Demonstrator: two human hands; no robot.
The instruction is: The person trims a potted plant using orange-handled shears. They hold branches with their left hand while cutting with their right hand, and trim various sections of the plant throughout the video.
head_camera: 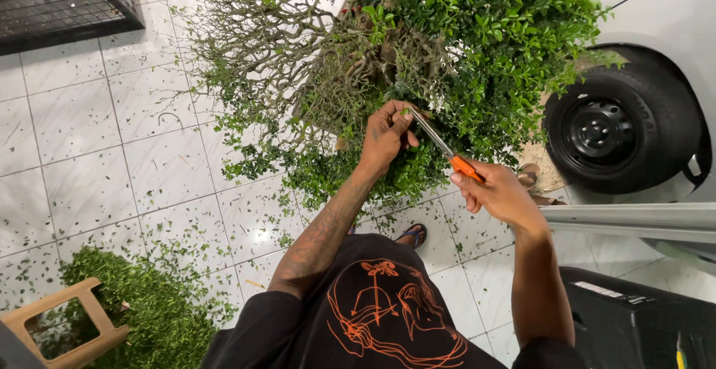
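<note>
trimming a shrub twig by twig

the left hand (386,136) is pinching a small leafy twig (406,114) at the near face of the shrub (477,33), its grip narrow, thumb and fingertips closed on the sprig. the right hand (498,192) is wrapping the orange handles of the shears (441,144), its grip closed on them; the thin blades are reaching up and left toward the pinched twig, and they are looking nearly closed, though the tips are too small to tell for sure.

the shrub is standing on the tiled floor (89,130), dense and green on its right side, bare and twiggy on its left. a car wheel (621,127) is sitting just right of the shrub. clippings (160,317) are piling well below and left of the shrub, beside a wooden stool (71,324), and loose leaves are scattering between the pile and the shrub.

doing this well seems to call for keeping the twig taut and the left fingertips clear of the blades, setting the cut just beyond the pinch, and closing the shears in one clean squeeze so the stem is not tearing.
</note>
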